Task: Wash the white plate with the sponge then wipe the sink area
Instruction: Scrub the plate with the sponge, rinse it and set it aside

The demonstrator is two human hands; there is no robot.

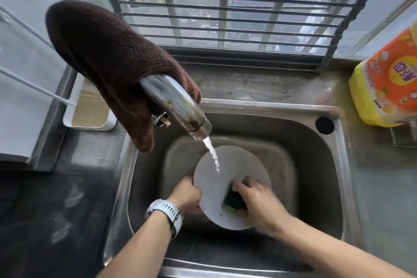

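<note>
Entry, taken outward from the sink (334, 165), a steel basin sunk in the grey tabletop (383, 198).

Nearest, over the sink's front rim: my two forearms, the left wearing a grey watch (168, 212) at the wrist.

Inside the sink, at its middle: the white plate (216, 187), held tilted above the basin floor. My left hand (186, 194) grips the plate's left edge, fingers curled round the rim. My right hand (259, 201) presses a dark green sponge (233, 198) against the plate's right lower face; the fingers (242, 184) are bent down over the sponge and clamp it.

Above the sink's middle: a stream of water (213, 153) falling onto the upper part of the plate.

Over the sink's back left corner: a steel tap (178, 104), its spout angled down toward the plate, with a brown cloth (108, 61) draped over its neck.

Left of the sink, on the tabletop: a white tray (90, 110) with a ribbed tan insert.

At the sink's back right corner: a round dark hole (324, 125) in the rim.

Right of the sink, toward the back: a yellow and orange detergent bottle (388, 79).

Behind the sink: a window with dark horizontal bars (225, 13).
</note>
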